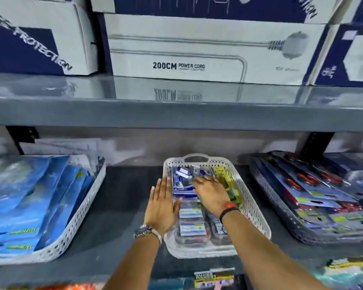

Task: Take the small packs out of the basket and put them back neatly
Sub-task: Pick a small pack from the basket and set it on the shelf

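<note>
A white perforated basket [252, 203] stands on the dark shelf in the middle. It holds small blue-and-white packs [182, 178] at the back, yellow packs [225, 177] along the right side and clear packs with white labels [192, 227] at the front. My left hand [160, 206] lies flat with its fingers straight, against the basket's left edge. My right hand [210, 193] reaches into the basket, palm down with fingers spread over the blue packs. Whether its fingers grip a pack is hidden.
A white basket of large blue packages [76, 218] sits to the left. A dark basket of red-and-grey packs [281, 208] sits to the right. The grey upper shelf [176, 116] overhangs, loaded with power-cord boxes [197, 49]. More packs [214, 279] hang below the front edge.
</note>
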